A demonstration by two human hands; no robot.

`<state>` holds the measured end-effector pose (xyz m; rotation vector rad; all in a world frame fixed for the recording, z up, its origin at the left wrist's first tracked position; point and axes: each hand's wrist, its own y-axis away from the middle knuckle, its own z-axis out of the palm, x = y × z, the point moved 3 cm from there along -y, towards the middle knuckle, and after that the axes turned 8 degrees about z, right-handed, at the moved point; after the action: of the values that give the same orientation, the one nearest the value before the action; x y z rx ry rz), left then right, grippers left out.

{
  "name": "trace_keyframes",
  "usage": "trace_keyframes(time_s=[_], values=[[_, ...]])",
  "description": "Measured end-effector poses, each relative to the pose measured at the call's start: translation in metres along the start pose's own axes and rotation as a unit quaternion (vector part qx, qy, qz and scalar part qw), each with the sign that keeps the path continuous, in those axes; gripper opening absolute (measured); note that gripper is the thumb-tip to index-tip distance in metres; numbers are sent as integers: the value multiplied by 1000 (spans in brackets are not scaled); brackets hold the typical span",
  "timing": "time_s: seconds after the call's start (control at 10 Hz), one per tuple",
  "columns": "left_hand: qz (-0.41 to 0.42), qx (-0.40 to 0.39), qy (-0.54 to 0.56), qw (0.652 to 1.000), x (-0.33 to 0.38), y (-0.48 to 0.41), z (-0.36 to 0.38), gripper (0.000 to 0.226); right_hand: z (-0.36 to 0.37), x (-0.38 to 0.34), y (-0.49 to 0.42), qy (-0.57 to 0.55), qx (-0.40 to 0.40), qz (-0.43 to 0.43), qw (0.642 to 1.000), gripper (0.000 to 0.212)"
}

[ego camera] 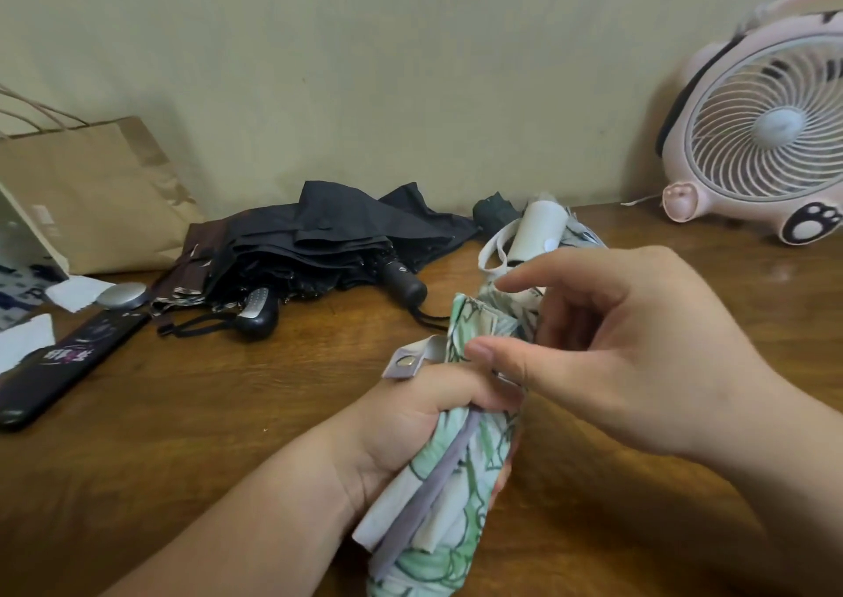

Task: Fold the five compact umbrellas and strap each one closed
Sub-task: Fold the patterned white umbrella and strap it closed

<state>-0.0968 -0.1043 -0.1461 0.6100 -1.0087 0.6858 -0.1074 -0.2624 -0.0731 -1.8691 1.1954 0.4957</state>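
Green-leaf umbrella [449, 496] sits bunched in the left hand [410, 432], whose fingers wrap tightly round the gathered canopy, likely to stop the pleats springing loose; its white handle [536, 231] points away beyond the right hand [638, 359]. That hand pinches a pleat just above the left fist between thumb and curled lower fingers, index finger lifted free, seemingly tidying folds. The snap strap [408, 361] juts out unfastened beside the left knuckles, kept within reach, while the black umbrellas [319, 240] lie loose beyond the left hand.
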Motion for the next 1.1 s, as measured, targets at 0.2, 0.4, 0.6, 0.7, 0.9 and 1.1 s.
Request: trace_keyframes(time_s=[0.2,0.4,0.6,0.7,0.9,1.1], values=[[30,39,-112,992,13,12,2,1,-4,-18,-19,163,-110,116,974,35],[-27,8,-219,975,33,24,-21,16,2,-27,-36,112,-255,106,955,29],[-45,-42,-435,898,40,23,-49,50,35,8,-19,62,-228,107,966,30],[-74,-56,-510,855,43,18,-49,33,38,20,-18,9,-220,163,962,28],[-114,-33,-589,799,37,7,-58,77,35,31,-17,150,-143,65,976,34],[-158,-55,-574,802,45,7,-47,51,34,24,-15,184,-150,-309,921,30]])
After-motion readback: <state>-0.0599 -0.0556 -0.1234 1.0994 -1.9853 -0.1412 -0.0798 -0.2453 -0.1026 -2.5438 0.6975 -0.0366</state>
